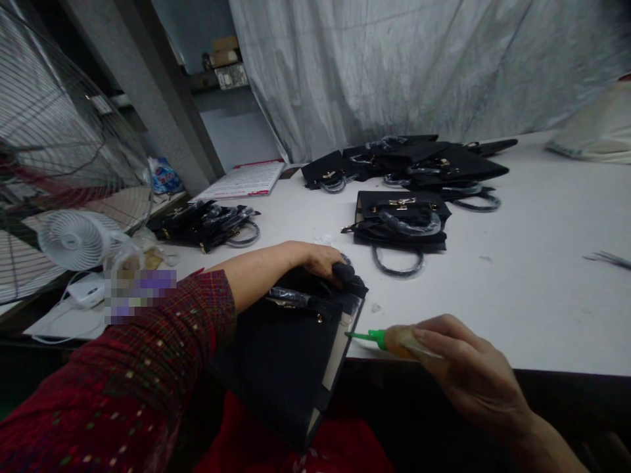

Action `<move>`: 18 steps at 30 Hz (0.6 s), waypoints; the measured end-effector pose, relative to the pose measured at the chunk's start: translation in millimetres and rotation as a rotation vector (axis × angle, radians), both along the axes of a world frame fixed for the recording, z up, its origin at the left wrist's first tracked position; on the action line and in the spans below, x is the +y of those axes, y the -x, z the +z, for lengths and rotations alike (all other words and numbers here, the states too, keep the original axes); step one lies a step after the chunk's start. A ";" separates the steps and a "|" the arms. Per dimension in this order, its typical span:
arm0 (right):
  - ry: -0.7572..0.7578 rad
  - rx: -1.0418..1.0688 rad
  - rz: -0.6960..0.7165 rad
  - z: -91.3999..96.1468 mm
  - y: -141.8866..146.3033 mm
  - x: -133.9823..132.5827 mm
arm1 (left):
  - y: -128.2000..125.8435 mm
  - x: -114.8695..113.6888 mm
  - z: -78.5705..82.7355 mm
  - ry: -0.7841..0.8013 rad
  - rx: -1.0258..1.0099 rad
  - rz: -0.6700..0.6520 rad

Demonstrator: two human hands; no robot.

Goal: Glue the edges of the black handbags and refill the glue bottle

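A black handbag (286, 355) lies tilted over the table's front edge, with its pale beige inner side strip showing on the right. My left hand (325, 261) is closed on black material at the bag's far end; its fingertips are partly hidden. In my right hand (468, 368) is a glue bottle (401, 341) with amber contents and a green nozzle. The nozzle tip points left at the beige strip; whether it touches cannot be made out. A plastic-wrapped handle lies across the bag near my left forearm.
Another black handbag (401, 220) with gold hardware lies beyond my hands. Behind it is a pile of similar bags (444, 164), with more bags (204, 223) at left. A small white fan (73, 240), a printed board (241, 180) and a wire fan guard (49, 131) stand left.
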State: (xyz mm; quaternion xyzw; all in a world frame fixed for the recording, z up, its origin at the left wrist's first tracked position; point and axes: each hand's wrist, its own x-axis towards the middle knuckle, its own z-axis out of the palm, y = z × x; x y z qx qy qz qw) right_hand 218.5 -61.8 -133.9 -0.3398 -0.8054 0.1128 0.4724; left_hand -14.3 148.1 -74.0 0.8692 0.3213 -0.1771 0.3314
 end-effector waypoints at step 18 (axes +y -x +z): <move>0.029 0.018 0.005 -13.5 2.7 -12.0 | 1.9 5.9 -8.7 0.029 -0.025 -0.005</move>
